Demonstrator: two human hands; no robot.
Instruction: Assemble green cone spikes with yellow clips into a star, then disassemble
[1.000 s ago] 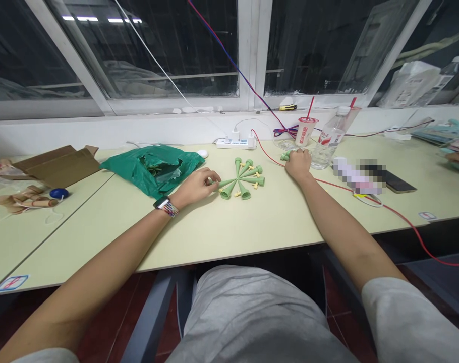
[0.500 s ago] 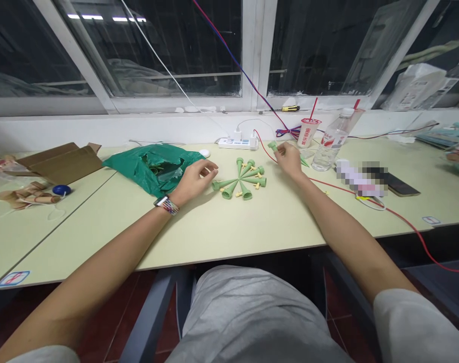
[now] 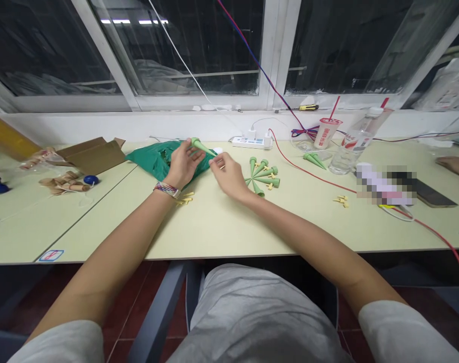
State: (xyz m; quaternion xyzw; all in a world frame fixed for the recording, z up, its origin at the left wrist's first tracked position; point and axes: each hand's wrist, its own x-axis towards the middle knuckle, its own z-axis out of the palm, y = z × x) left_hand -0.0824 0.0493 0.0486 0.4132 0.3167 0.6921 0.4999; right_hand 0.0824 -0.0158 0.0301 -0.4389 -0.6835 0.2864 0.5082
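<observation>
Above the table a green plant watering spike (image 3: 204, 146) is held slantwise, with its wide capped end at the upper left. My left hand (image 3: 182, 164) grips that capped end between thumb and fingers. The narrow tip is pinched in the closed fingers of my right hand (image 3: 229, 175). More green spikes (image 3: 266, 174) lie in a fan with their points together, small yellow valve pieces between them; my right hand hides part of the fan. Loose yellow pieces (image 3: 186, 198) lie by my left wrist. A torn green plastic bag (image 3: 150, 159) sits behind my left hand.
Several yellow pieces (image 3: 342, 201) and some spikes (image 3: 314, 160) lie to the right. Beyond are a water bottle (image 3: 352, 146), a cup with a straw (image 3: 327, 133), a phone (image 3: 434, 194) and a red cable (image 3: 312, 173). A power strip (image 3: 252, 142) and cardboard box (image 3: 95, 159) stand behind.
My right hand has carried a spike leftward from the right side to my left hand. The left hand has risen and closed on its capped end. The view has turned slightly left.
</observation>
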